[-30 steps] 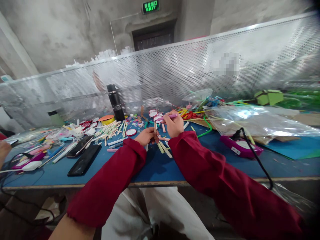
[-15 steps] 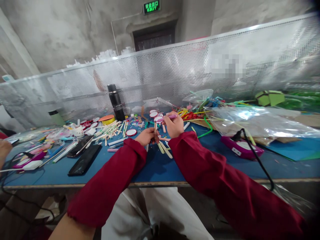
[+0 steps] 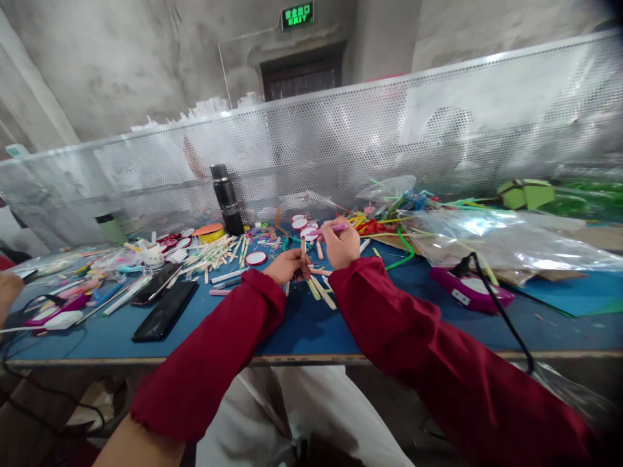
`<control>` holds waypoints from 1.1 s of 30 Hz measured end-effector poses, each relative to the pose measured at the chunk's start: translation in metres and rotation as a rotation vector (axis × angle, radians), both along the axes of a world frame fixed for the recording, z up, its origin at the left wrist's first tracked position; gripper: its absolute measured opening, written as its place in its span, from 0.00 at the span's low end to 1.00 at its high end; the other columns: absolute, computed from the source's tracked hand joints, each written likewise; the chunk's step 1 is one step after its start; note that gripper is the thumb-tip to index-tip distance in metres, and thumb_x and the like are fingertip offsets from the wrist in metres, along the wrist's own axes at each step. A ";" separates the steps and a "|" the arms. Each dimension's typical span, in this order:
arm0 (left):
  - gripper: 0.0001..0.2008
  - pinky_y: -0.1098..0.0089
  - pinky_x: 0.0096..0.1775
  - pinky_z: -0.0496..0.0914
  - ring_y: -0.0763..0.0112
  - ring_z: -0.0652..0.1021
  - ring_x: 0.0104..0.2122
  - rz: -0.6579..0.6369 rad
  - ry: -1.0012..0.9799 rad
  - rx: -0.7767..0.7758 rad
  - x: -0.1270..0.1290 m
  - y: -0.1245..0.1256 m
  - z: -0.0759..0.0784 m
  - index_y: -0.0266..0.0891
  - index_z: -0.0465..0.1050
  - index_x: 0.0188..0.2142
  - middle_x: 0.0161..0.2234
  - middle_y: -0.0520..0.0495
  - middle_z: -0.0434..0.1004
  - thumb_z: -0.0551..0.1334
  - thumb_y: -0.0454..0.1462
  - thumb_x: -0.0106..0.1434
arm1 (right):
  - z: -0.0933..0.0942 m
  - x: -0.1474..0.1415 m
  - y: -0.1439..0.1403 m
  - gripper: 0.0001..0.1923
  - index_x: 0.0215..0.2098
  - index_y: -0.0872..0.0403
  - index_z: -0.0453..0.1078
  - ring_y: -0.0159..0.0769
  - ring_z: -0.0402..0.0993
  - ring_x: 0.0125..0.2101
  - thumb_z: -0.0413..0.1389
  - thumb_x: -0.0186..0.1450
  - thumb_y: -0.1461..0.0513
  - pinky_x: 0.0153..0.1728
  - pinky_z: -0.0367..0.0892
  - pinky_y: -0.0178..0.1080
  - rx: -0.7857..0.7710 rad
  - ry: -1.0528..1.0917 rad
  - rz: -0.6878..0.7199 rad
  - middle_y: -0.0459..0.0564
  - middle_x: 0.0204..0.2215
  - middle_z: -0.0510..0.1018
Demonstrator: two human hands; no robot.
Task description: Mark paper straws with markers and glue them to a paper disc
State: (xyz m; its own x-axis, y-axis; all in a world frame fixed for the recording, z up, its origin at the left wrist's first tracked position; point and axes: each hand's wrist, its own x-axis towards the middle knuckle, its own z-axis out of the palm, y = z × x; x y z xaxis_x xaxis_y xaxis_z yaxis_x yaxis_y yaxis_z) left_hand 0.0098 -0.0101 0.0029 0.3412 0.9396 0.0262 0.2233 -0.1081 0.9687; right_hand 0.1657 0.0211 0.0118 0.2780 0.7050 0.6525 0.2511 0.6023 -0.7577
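Note:
My left hand point(image 3: 287, 266) grips a small wooden craft stick point(image 3: 302, 250) that stands upright between its fingers. Just to its right, my right hand point(image 3: 341, 245) holds a pink stick point(image 3: 327, 229) lying sideways, its tip pointing left above the wooden stick. Both hands hover close together over the blue table point(image 3: 302, 324), and both arms wear dark red sleeves. Loose pale sticks point(image 3: 321, 292) lie on the table right under the hands.
A black flask point(image 3: 226, 200) stands behind a heap of sticks and round red-and-white discs point(image 3: 255, 257). Two dark phones point(image 3: 164, 310) lie at left. A pink glue gun point(image 3: 470, 288) with black cord and clear plastic bags sit at right. A perforated metal screen backs the table.

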 end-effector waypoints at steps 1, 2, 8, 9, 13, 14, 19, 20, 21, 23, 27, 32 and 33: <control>0.04 0.75 0.19 0.51 0.77 0.68 0.14 0.002 -0.002 0.000 0.000 0.000 0.000 0.38 0.64 0.33 0.19 0.52 0.74 0.59 0.32 0.58 | 0.000 0.000 0.000 0.07 0.24 0.49 0.63 0.35 0.70 0.23 0.53 0.60 0.59 0.30 0.63 0.38 0.010 0.001 -0.002 0.42 0.19 0.75; 0.04 0.75 0.19 0.51 0.77 0.68 0.14 0.003 -0.002 -0.001 0.000 0.000 0.000 0.38 0.64 0.33 0.19 0.52 0.74 0.60 0.32 0.58 | 0.001 0.001 0.000 0.07 0.24 0.49 0.63 0.35 0.70 0.23 0.53 0.60 0.59 0.31 0.63 0.39 0.018 0.001 -0.006 0.42 0.19 0.74; 0.05 0.75 0.19 0.51 0.77 0.68 0.15 -0.009 -0.012 0.005 -0.001 0.001 -0.001 0.38 0.64 0.33 0.20 0.52 0.74 0.61 0.34 0.58 | -0.001 0.001 -0.001 0.07 0.24 0.48 0.63 0.35 0.69 0.21 0.53 0.60 0.59 0.29 0.63 0.39 0.012 -0.014 -0.009 0.41 0.18 0.74; 0.05 0.75 0.19 0.51 0.77 0.68 0.14 -0.010 -0.013 0.007 -0.001 0.001 -0.001 0.38 0.64 0.33 0.20 0.52 0.74 0.61 0.34 0.58 | -0.001 0.001 -0.001 0.07 0.24 0.48 0.63 0.35 0.69 0.21 0.53 0.59 0.59 0.28 0.62 0.39 0.011 -0.011 -0.006 0.41 0.18 0.74; 0.04 0.75 0.18 0.52 0.77 0.68 0.14 -0.011 -0.006 0.008 -0.001 0.002 -0.002 0.38 0.64 0.34 0.19 0.52 0.74 0.59 0.34 0.59 | -0.003 0.000 0.001 0.06 0.24 0.48 0.63 0.35 0.68 0.21 0.53 0.59 0.59 0.27 0.61 0.39 0.003 0.005 0.016 0.41 0.17 0.73; 0.04 0.75 0.18 0.52 0.77 0.68 0.14 -0.011 -0.005 0.006 -0.001 0.002 -0.002 0.38 0.64 0.34 0.19 0.52 0.74 0.59 0.34 0.60 | -0.003 0.000 0.002 0.06 0.24 0.48 0.63 0.35 0.68 0.21 0.53 0.59 0.59 0.27 0.61 0.39 0.000 0.005 0.021 0.41 0.17 0.73; 0.04 0.75 0.18 0.54 0.78 0.68 0.14 -0.022 -0.005 0.009 -0.001 0.001 -0.002 0.38 0.64 0.33 0.20 0.52 0.74 0.60 0.35 0.59 | -0.001 0.000 0.000 0.06 0.24 0.48 0.64 0.35 0.69 0.21 0.53 0.59 0.59 0.28 0.61 0.39 -0.011 -0.018 0.013 0.41 0.17 0.73; 0.05 0.75 0.19 0.54 0.78 0.68 0.15 -0.026 -0.005 0.013 -0.002 0.001 -0.002 0.38 0.64 0.33 0.20 0.52 0.74 0.60 0.35 0.59 | -0.001 0.000 0.000 0.06 0.24 0.48 0.64 0.35 0.69 0.21 0.53 0.59 0.59 0.28 0.61 0.39 -0.011 -0.021 0.010 0.41 0.17 0.73; 0.05 0.75 0.19 0.54 0.78 0.68 0.15 -0.030 -0.004 0.016 -0.002 0.001 -0.003 0.38 0.64 0.33 0.20 0.52 0.74 0.60 0.35 0.59 | -0.001 0.000 -0.001 0.06 0.24 0.48 0.64 0.35 0.69 0.21 0.53 0.59 0.59 0.28 0.61 0.39 -0.011 -0.023 0.011 0.41 0.17 0.73; 0.04 0.75 0.19 0.54 0.78 0.68 0.15 -0.033 -0.003 0.018 -0.002 0.000 -0.002 0.38 0.64 0.33 0.20 0.52 0.74 0.60 0.35 0.59 | 0.000 0.000 -0.001 0.06 0.24 0.49 0.64 0.35 0.69 0.21 0.53 0.60 0.59 0.28 0.61 0.39 -0.015 -0.024 0.013 0.41 0.17 0.73; 0.04 0.75 0.19 0.53 0.78 0.68 0.15 -0.040 0.002 0.017 -0.001 -0.001 -0.001 0.38 0.64 0.34 0.20 0.52 0.74 0.59 0.34 0.60 | 0.000 0.000 0.001 0.06 0.25 0.49 0.63 0.34 0.70 0.21 0.53 0.60 0.59 0.28 0.62 0.39 -0.007 -0.001 0.012 0.41 0.18 0.74; 0.03 0.75 0.19 0.53 0.78 0.68 0.15 -0.020 -0.015 0.009 -0.001 0.000 0.000 0.38 0.64 0.33 0.20 0.51 0.74 0.59 0.34 0.60 | -0.002 0.001 0.003 0.06 0.24 0.49 0.64 0.34 0.70 0.22 0.53 0.59 0.59 0.29 0.62 0.38 0.032 0.034 -0.005 0.41 0.19 0.74; 0.03 0.75 0.19 0.53 0.78 0.67 0.15 -0.017 -0.021 0.004 -0.001 0.000 0.000 0.38 0.64 0.33 0.20 0.51 0.74 0.59 0.34 0.61 | -0.002 0.001 0.004 0.06 0.25 0.49 0.64 0.34 0.70 0.22 0.53 0.59 0.59 0.29 0.62 0.38 0.030 0.034 -0.008 0.41 0.18 0.74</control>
State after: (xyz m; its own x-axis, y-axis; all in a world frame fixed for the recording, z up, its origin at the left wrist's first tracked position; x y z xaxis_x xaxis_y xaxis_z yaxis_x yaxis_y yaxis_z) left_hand 0.0083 -0.0101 0.0025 0.3561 0.9337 0.0374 0.2012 -0.1157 0.9727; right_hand 0.1667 0.0249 0.0099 0.3058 0.6831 0.6632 0.2305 0.6228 -0.7477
